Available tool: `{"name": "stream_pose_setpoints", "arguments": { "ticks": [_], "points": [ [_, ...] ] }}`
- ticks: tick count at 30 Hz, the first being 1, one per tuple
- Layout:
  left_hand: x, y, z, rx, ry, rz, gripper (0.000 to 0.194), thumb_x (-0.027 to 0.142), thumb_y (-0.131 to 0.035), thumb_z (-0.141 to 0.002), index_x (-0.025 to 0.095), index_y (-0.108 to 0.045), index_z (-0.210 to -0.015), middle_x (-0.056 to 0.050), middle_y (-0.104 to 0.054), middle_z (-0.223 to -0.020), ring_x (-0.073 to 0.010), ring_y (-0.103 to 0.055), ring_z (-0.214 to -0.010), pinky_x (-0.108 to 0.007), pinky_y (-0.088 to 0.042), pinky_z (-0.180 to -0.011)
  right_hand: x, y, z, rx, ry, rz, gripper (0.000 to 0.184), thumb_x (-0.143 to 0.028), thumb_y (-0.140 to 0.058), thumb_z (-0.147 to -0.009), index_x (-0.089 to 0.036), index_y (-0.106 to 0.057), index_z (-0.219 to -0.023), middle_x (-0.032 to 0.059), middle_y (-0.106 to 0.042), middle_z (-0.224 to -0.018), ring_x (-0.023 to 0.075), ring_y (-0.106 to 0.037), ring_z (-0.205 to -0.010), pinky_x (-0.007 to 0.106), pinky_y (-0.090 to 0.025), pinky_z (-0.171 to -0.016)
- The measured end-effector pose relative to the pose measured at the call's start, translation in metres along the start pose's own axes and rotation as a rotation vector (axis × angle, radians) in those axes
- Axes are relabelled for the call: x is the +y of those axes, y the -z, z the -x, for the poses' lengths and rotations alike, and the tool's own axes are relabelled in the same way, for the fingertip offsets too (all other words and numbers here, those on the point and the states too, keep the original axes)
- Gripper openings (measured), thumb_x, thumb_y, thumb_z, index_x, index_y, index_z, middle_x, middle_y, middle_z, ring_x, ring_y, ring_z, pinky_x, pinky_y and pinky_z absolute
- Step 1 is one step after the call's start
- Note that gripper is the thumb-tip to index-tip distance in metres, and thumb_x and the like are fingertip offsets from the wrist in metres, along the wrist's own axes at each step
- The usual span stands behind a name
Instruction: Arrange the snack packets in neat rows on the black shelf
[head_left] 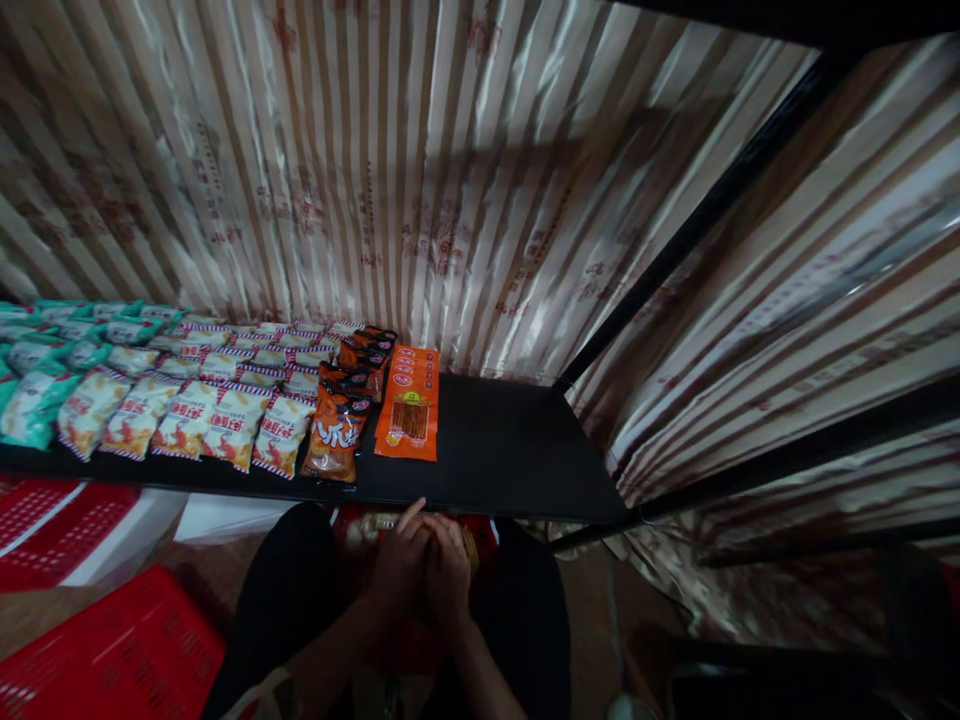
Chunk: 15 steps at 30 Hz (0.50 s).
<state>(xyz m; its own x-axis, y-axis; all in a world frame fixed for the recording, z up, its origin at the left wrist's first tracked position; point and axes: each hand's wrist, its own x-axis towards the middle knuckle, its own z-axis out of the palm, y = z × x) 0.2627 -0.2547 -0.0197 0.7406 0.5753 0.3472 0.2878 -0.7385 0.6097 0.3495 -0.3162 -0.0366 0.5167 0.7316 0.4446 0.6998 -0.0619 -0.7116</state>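
Between my knees, my left hand (400,562) and my right hand (448,568) are drawn together, fingers bent inward and touching. Whatever lies between them, if anything, is hidden. Below and around them is something red (484,530) with pale and yellowish items showing at its edges, too dark to name. Just beyond the hands runs a black shelf (502,440). On it, a flat orange snack packet (409,405) lies nearest to the hands. To its left, orange-brown snack bags (335,430) stand in a row running back toward the wall.
White snack bags with striped edges (234,425) and green bags (37,405) fill the shelf's left side. Striped sheeting (450,200) hangs behind. A black post (697,225) rises at the right. Red crates (120,650) stand on the floor at left.
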Motion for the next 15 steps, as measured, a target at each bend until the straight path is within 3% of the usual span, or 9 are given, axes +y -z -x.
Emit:
{"name": "stream_pose_setpoints", "arguments": {
  "ticks": [7, 12, 15],
  "points": [
    [0.0, -0.011, 0.009, -0.119, 0.025, -0.156, 0.032, 0.01, -0.034, -0.089, 0.017, -0.055, -0.113, -0.007, -0.053, -0.129, -0.0168, -0.03, -0.134, -0.032, -0.041, -0.101, 0.016, -0.004, 0.015, -0.063, 0.002, 0.049, 0.032, -0.018, -0.034, -0.088, -0.023, -0.057, -0.11, 0.0063, -0.064, -0.099, 0.0175, -0.06, -0.093, 0.034, -0.048, -0.082],
    [-0.02, -0.038, 0.03, -0.175, 0.013, -0.321, 0.043, 0.011, -0.035, -0.087, 0.012, -0.043, -0.129, -0.012, -0.039, -0.142, -0.022, -0.029, -0.134, -0.038, -0.037, -0.105, 0.026, -0.01, 0.023, -0.265, -0.144, 0.242, 0.042, -0.014, -0.032, -0.086, -0.019, -0.051, -0.123, 0.0102, -0.06, -0.118, 0.0202, -0.054, -0.111, 0.036, -0.042, -0.094],
    [-0.038, -0.053, 0.057, -0.22, 0.099, -0.364, 0.053, 0.011, -0.04, -0.082, 0.017, -0.04, -0.134, -0.01, -0.037, -0.143, -0.0266, -0.031, -0.133, -0.045, -0.033, -0.106, 0.033, -0.014, 0.034, -0.44, -0.291, 0.434, 0.044, -0.011, -0.034, -0.083, -0.017, -0.054, -0.122, 0.0123, -0.058, -0.121, 0.0237, -0.051, -0.115, 0.038, -0.038, -0.098]
  ]
}}
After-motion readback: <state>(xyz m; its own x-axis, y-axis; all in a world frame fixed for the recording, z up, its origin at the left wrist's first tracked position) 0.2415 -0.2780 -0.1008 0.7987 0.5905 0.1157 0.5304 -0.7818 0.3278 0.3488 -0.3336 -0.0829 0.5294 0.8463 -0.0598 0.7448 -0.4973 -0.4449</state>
